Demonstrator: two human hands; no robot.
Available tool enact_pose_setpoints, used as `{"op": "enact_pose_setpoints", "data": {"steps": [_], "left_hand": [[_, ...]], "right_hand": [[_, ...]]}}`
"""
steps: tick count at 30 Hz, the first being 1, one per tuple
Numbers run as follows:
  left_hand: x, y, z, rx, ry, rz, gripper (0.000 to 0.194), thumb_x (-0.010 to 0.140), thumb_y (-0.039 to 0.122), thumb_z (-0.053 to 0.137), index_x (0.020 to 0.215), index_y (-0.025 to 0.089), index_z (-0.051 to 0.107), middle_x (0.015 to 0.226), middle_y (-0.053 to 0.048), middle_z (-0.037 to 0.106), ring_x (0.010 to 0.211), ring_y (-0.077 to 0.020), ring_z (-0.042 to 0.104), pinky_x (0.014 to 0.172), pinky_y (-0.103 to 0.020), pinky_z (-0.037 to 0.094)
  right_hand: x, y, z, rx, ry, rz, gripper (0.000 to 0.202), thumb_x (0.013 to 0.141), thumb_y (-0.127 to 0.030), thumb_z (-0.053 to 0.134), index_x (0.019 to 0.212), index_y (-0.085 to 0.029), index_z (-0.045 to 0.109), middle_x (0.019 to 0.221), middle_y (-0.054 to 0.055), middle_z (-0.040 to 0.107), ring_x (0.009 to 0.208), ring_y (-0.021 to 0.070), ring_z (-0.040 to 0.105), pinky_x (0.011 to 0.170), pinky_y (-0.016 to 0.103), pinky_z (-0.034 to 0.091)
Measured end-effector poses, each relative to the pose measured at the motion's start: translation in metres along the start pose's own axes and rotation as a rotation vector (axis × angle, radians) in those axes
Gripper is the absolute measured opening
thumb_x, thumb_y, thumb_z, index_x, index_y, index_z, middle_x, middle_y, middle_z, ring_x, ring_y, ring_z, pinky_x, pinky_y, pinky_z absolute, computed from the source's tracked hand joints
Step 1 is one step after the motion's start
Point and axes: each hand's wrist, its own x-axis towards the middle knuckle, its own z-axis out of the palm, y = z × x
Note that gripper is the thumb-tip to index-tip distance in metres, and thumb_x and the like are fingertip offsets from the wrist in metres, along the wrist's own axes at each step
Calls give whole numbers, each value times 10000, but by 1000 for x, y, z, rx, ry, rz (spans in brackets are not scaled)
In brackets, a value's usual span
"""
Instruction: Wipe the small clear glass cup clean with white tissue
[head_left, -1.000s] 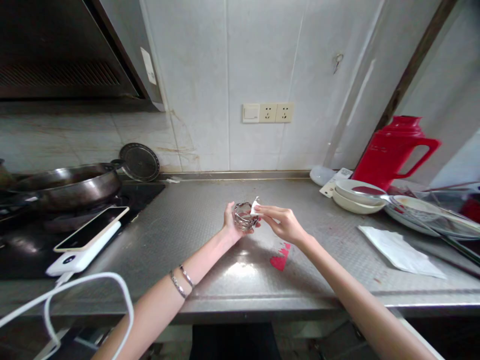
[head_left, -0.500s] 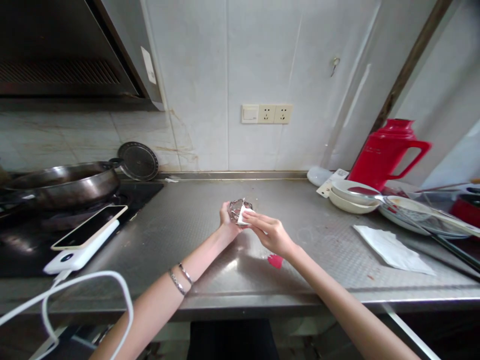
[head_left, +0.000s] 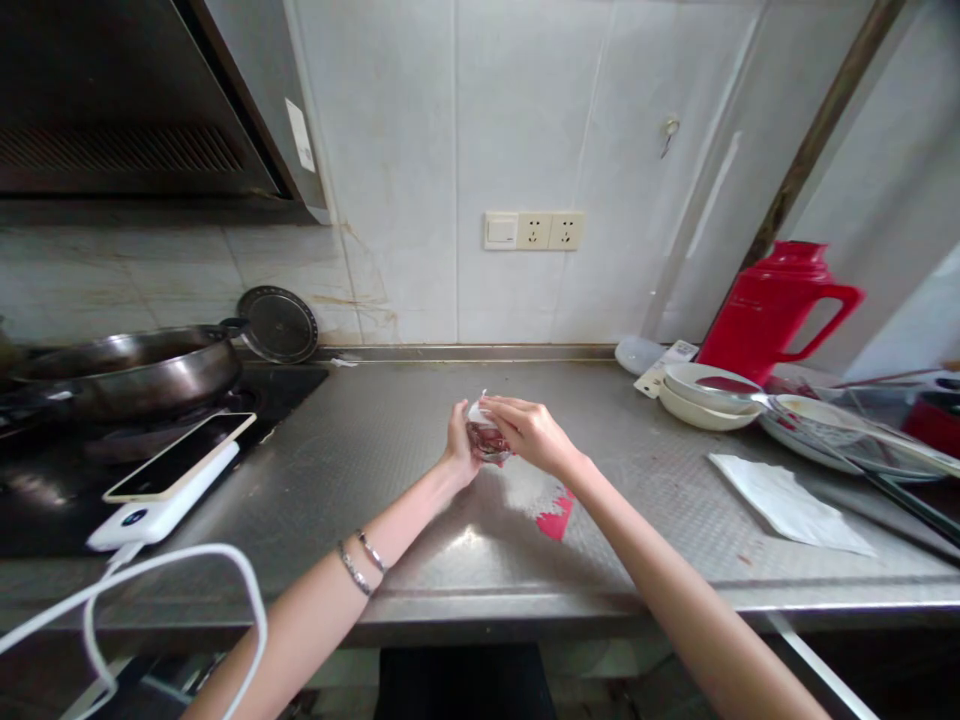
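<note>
My left hand [head_left: 459, 448] is wrapped around a small clear glass [head_left: 489, 442], held tilted above the middle of the steel counter. A piece of white tissue [head_left: 475, 411] covers the glass's far upper edge. My right hand [head_left: 534, 430] presses that tissue against the glass, its fingers bent and close together. The fingers hide part of both the tissue and the glass.
A phone [head_left: 180, 458] and white power bank [head_left: 165, 510] lie on the left by the cooktop pan [head_left: 127, 375]. To the right are a folded white tissue [head_left: 787, 505], stacked bowls [head_left: 705, 408] and a red thermos [head_left: 772, 310]. A red patch [head_left: 555, 520] shows on the counter.
My right hand and the tissue have shifted slightly up and away, from the near side of the glass to its far edge. The glass has changed its tilt in my left hand.
</note>
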Motion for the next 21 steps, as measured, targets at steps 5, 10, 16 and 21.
{"op": "enact_pose_setpoints", "data": {"steps": [5, 10, 16, 21], "left_hand": [[-7, 5, 2, 177, -171, 27, 645, 856, 571, 235, 976, 65, 618, 737, -193, 690, 530, -302, 653, 355, -287, 378], [-8, 7, -1, 165, -235, -18, 654, 861, 597, 233, 1130, 95, 554, 804, -223, 702, 558, -329, 667, 354, -296, 395], [-2, 7, -7, 126, -260, -2, 596, 845, 613, 297, 1102, 122, 519, 898, -236, 698, 575, -349, 678, 344, -312, 411], [-1, 12, -10, 127, -266, -13, 655, 827, 644, 335, 1265, 159, 375, 1009, -237, 673, 587, -360, 680, 335, -332, 418]], "right_hand": [[4, 28, -7, 92, 317, 377, 334, 900, -394, 466, 902, -170, 714, 852, 64, 736, 766, 202, 681, 684, 263, 507], [-2, 52, -9, 318, 489, 643, 395, 812, -457, 502, 832, -120, 706, 736, 52, 693, 671, 173, 605, 597, 249, 450], [-12, 64, -10, 676, 428, 870, 251, 645, -322, 526, 723, -132, 670, 585, 0, 595, 515, 106, 476, 472, 208, 356], [-12, 56, -17, 780, 200, 864, 244, 637, -317, 507, 609, -120, 648, 464, -21, 472, 408, 80, 338, 400, 220, 250]]}}
